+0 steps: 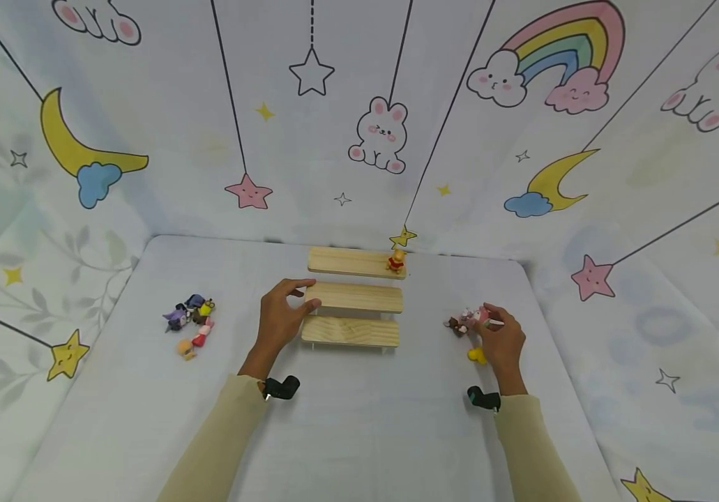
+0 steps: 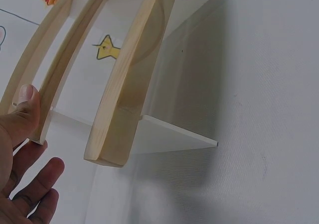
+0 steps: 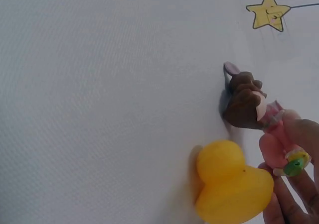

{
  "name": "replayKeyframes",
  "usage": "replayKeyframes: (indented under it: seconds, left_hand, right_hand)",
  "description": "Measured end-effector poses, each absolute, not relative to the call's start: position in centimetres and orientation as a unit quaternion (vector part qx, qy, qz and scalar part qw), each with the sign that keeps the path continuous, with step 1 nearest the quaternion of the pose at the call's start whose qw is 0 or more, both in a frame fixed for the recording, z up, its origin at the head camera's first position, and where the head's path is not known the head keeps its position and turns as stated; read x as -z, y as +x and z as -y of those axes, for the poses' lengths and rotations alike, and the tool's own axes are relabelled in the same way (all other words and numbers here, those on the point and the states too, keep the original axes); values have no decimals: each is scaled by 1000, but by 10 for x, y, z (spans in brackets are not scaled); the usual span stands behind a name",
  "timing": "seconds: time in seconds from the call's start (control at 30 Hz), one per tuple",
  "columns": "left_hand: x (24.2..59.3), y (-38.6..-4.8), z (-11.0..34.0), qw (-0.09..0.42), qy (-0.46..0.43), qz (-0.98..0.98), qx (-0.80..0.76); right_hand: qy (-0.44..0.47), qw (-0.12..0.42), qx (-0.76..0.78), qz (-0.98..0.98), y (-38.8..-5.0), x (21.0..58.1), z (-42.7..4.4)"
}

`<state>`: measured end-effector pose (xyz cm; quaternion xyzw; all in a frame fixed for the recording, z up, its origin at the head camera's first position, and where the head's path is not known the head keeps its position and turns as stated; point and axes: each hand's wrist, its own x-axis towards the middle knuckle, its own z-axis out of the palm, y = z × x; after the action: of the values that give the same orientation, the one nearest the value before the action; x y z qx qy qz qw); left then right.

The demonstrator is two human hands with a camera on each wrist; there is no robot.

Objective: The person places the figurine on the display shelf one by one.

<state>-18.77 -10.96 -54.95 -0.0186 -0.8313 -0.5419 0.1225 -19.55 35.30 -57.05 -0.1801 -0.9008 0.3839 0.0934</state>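
Foreground: white tabletop (image 1: 359, 432) extends before the wooden shelf (image 1: 349, 332). At right, a yellow duck (image 3: 232, 184) lies just beside the right hand (image 1: 503, 341), which pinches a pink figurine (image 3: 272, 149) near a brown figurine (image 3: 244, 104); whether those two figurines touch cannot be told. The step in hand appears to be a pick-up; the next move probably calls for a lift free of both neighbours, with open room leftward as far as the shelf's right edge. Midground: the left hand (image 1: 279, 321) grips the middle board (image 1: 356, 298) at its left end, apparently steadying it. Background: a bear figurine (image 1: 396, 263) occupies the top board's right end, near the tabletop's back edge.
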Motion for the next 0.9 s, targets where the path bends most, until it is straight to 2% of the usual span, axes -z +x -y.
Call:
replayKeyframes:
  seconds: [0.9]
  left_hand:
    - [549, -188, 110, 125, -23, 829, 545]
  right_hand:
    - [-97, 162, -413, 891, -198, 523, -320]
